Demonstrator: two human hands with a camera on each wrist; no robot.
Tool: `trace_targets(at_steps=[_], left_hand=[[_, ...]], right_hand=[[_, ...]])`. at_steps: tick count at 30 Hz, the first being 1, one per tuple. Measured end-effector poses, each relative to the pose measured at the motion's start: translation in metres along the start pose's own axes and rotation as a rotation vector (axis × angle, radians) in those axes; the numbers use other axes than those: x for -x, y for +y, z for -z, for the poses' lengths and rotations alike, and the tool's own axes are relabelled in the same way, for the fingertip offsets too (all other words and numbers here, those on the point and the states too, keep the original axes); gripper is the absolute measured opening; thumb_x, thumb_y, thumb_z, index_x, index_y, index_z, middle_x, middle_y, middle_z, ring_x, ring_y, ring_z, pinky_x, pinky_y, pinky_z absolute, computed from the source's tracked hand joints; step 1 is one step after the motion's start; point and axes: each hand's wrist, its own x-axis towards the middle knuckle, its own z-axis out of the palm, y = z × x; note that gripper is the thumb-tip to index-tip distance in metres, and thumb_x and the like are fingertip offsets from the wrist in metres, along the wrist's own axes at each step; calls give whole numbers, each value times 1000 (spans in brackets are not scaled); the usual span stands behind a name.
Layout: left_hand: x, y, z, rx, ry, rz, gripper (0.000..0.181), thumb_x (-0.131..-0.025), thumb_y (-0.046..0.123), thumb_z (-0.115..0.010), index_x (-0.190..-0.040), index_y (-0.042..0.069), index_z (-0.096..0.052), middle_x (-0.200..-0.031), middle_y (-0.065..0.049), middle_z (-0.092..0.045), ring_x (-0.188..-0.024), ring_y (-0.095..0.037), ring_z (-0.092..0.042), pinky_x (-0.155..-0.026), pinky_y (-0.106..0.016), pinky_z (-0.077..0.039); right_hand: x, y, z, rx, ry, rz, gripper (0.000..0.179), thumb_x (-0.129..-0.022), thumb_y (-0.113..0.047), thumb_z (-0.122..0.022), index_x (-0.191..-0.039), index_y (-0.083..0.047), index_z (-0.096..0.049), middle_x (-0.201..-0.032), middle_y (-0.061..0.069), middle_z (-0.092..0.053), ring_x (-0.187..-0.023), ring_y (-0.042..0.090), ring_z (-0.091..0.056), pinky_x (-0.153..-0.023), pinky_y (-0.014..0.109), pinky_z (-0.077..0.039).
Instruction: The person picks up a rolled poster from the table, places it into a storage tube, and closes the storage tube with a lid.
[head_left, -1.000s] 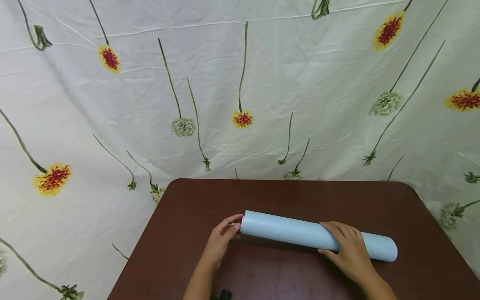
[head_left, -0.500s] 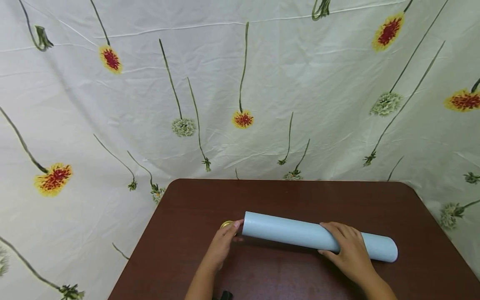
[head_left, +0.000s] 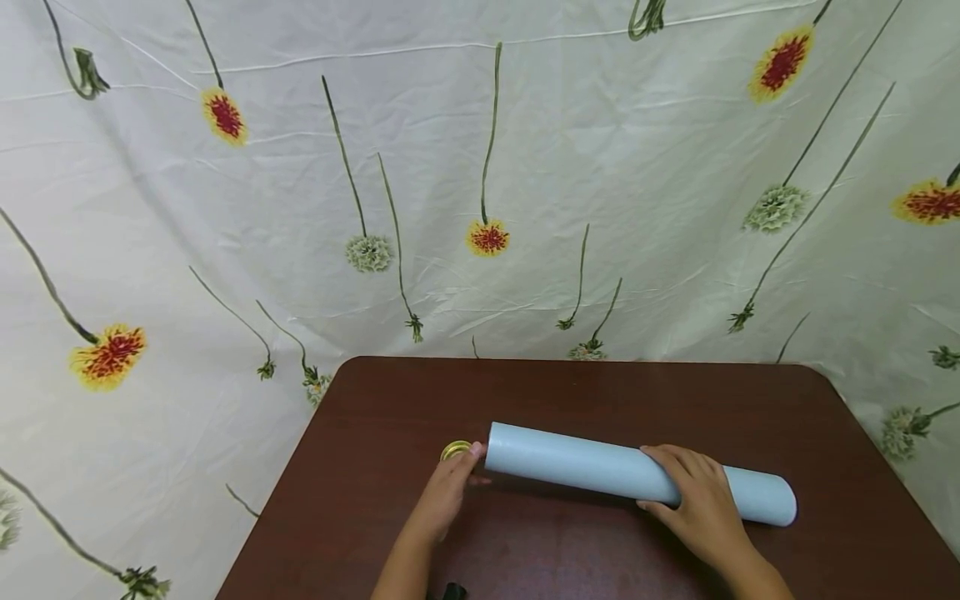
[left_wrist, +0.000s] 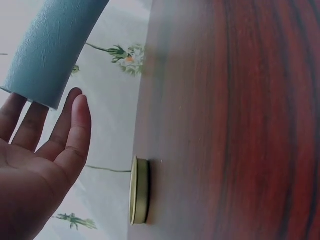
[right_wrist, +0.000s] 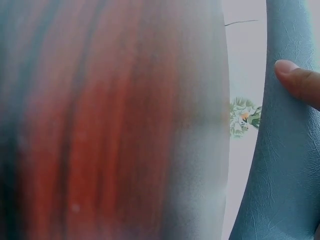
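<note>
One white cloth backdrop [head_left: 555,167], lightly creased, printed with long-stemmed flowers [head_left: 487,238], yellow-and-red or pale green. One table [head_left: 555,542], dark reddish-brown with streaked wood grain, far corners rounded, standing before the backdrop; faint sheen on its near part.

Flowery sheet behind a dark brown table

So the backdrop is a pale, wrinkly cloth [head_left: 555,167] covered in flower prints, all heads down. There's a red-and-yellow bloom [head_left: 224,115] in the upper left, another one [head_left: 782,63] upper right, plus a smaller one [head_left: 487,238] around mid-frame. Couple of whitish-green puffy flowers [head_left: 368,253] too, left of center and over on the right. The table [head_left: 570,400] takes up the bottom middle, rounded far corners, and the left wrist view shows dark streaky grain.
</note>
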Motion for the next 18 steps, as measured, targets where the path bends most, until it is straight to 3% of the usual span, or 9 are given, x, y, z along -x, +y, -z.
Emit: trace_targets(at_steps=[5,11,15,18], left_hand=[[0,2,6,38,70,-57,50,-109,40,-42,-128,3,-68,-128,-20,-67,-111,-34,-67,-99,-45,-52],[-3,0,16,52,169,-79,31,-102,24,-59,-125,6,-69,-125,-18,-70,-112,-26,-68,-92,-33,-54],[-5,-3,24,-58,225,-48,32,-95,16,-70,-127,16,-68,-127,-8,-69,-117,-25,-63,-91,-25,-51],[-7,-6,32,-207,245,-17,43,-91,15,-75,-132,20,-64,-133,-9,-62,-114,-30,-62,-86,-27,-52]], right_hand=[[-1,0,1,-3,-6,-14,85,-56,-22,-98,-133,-17,-63,-122,6,-65,-113,32,-58,-97,56,-34],[-2,0,4,-12,3,-9,86,-55,-21,-98,-134,-16,-63,-123,7,-64,-113,33,-58,-96,56,-34],[-2,1,5,-12,4,-1,86,-56,-22,-98,-134,-16,-63,-123,7,-64,-114,33,-57,-96,56,-34],[-1,2,6,-11,0,0,86,-56,-22,-98,-134,-16,-62,-123,8,-64,-114,33,-57,-96,56,-34]])
